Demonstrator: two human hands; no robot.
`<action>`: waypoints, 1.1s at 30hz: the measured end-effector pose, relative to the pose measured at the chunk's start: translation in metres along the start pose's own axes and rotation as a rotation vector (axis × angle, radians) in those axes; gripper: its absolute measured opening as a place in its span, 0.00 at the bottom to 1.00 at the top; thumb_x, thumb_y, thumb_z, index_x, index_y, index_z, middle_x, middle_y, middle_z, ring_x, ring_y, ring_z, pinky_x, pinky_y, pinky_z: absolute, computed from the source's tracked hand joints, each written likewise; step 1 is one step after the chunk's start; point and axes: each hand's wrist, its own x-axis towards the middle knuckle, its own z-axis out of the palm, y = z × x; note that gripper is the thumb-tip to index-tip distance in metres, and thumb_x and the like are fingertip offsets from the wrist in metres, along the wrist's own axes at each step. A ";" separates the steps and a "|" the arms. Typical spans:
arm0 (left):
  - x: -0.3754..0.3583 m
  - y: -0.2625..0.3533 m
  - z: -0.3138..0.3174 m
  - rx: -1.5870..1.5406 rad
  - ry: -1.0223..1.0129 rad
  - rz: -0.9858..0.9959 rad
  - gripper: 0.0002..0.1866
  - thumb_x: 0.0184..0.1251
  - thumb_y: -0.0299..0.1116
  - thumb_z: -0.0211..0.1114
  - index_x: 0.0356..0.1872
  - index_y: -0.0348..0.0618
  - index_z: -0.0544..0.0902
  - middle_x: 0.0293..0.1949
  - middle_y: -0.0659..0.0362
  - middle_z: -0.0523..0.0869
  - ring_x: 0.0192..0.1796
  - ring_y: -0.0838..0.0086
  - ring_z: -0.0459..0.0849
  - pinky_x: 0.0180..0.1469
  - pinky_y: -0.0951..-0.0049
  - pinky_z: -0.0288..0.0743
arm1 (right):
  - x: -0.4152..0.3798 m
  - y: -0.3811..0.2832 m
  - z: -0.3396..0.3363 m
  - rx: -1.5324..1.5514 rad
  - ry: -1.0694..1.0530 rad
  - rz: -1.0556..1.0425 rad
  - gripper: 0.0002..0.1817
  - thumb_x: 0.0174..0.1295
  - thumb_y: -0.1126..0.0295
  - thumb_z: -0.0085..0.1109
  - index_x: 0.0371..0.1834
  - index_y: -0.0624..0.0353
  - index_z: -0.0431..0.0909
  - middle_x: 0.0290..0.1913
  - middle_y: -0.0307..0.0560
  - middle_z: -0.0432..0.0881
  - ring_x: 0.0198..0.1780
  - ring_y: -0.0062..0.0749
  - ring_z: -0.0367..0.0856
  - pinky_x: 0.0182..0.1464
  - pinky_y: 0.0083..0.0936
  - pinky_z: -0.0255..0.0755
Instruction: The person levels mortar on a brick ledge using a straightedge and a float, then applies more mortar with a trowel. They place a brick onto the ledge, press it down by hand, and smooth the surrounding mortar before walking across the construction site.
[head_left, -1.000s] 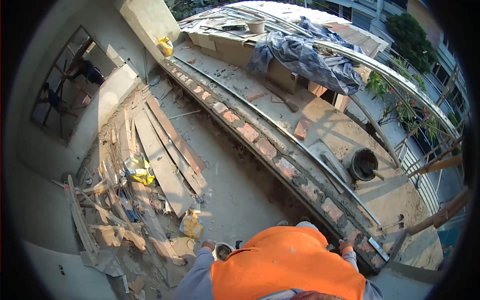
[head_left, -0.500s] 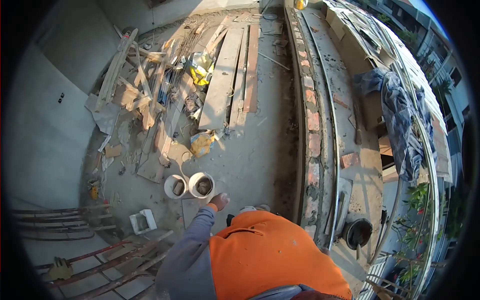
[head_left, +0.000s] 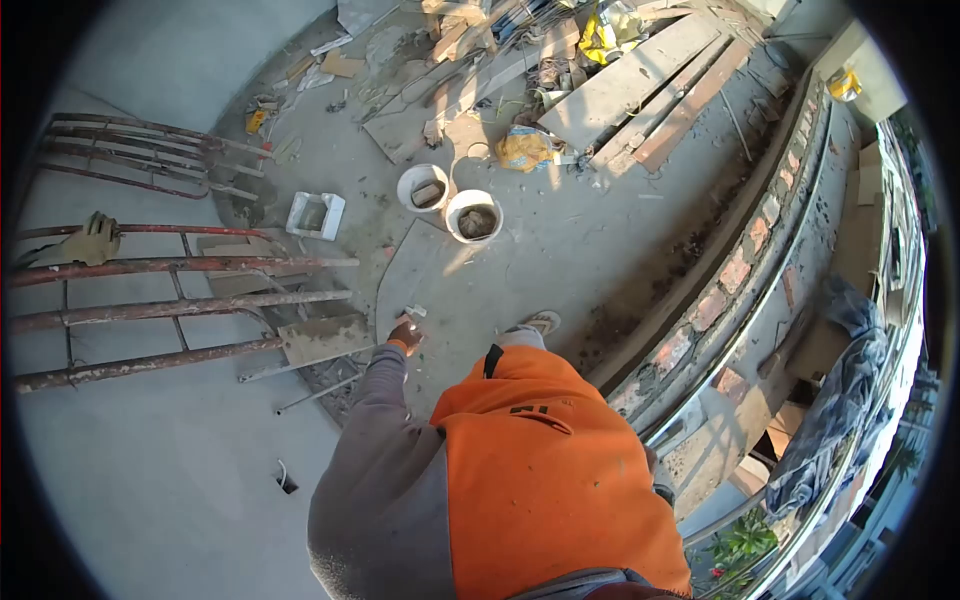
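Observation:
My left hand is held low in front of me over the grey floor, at the end of a grey sleeve with an orange cuff. Its fingers look curled, and a small pale thing shows at the fingertips, too small to name. Beyond the hand stand two white buckets, one with a block-like piece in it and the other with a brownish lump or mix. At my right side only a sliver of my right hand shows beside the orange top; its fingers are hidden.
A low brick wall runs along the right, with a metal rail beside it. Rusty scaffold frames stand at the left, a work glove on one. Planks and debris lie ahead. A white square container sits near the frames.
My view has turned and tipped, so the buckets and planks now sit higher and further right. My left hand has moved away from beside the buckets, back towards me.

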 end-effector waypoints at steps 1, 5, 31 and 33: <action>-0.011 -0.007 0.009 0.025 0.003 -0.043 0.30 0.63 0.48 0.61 0.61 0.38 0.72 0.60 0.47 0.77 0.61 0.56 0.76 0.62 0.63 0.69 | 0.013 0.004 0.003 -0.379 0.150 -0.300 0.09 0.48 0.66 0.61 0.24 0.61 0.79 0.23 0.52 0.81 0.20 0.39 0.78 0.25 0.35 0.73; -0.038 0.003 0.020 0.006 -0.097 -0.172 0.33 0.63 0.50 0.61 0.63 0.39 0.70 0.64 0.50 0.74 0.64 0.57 0.73 0.65 0.63 0.66 | 0.022 -0.028 -0.019 0.711 0.048 0.391 0.10 0.48 0.70 0.62 0.30 0.66 0.80 0.23 0.47 0.80 0.23 0.31 0.77 0.24 0.31 0.73; -0.149 -0.084 0.088 -0.219 -0.110 -0.539 0.31 0.65 0.49 0.60 0.63 0.38 0.70 0.65 0.48 0.72 0.66 0.56 0.71 0.66 0.61 0.66 | 0.120 -0.138 -0.110 0.415 -0.185 -0.016 0.13 0.56 0.68 0.61 0.41 0.63 0.80 0.34 0.49 0.80 0.28 0.33 0.81 0.25 0.27 0.78; -0.130 -0.081 0.088 -0.182 -0.100 -0.474 0.31 0.64 0.49 0.60 0.62 0.37 0.71 0.64 0.47 0.73 0.65 0.56 0.72 0.66 0.62 0.66 | 0.123 -0.102 -0.085 0.529 -0.228 0.113 0.15 0.54 0.66 0.63 0.41 0.63 0.80 0.34 0.49 0.82 0.29 0.33 0.83 0.25 0.30 0.78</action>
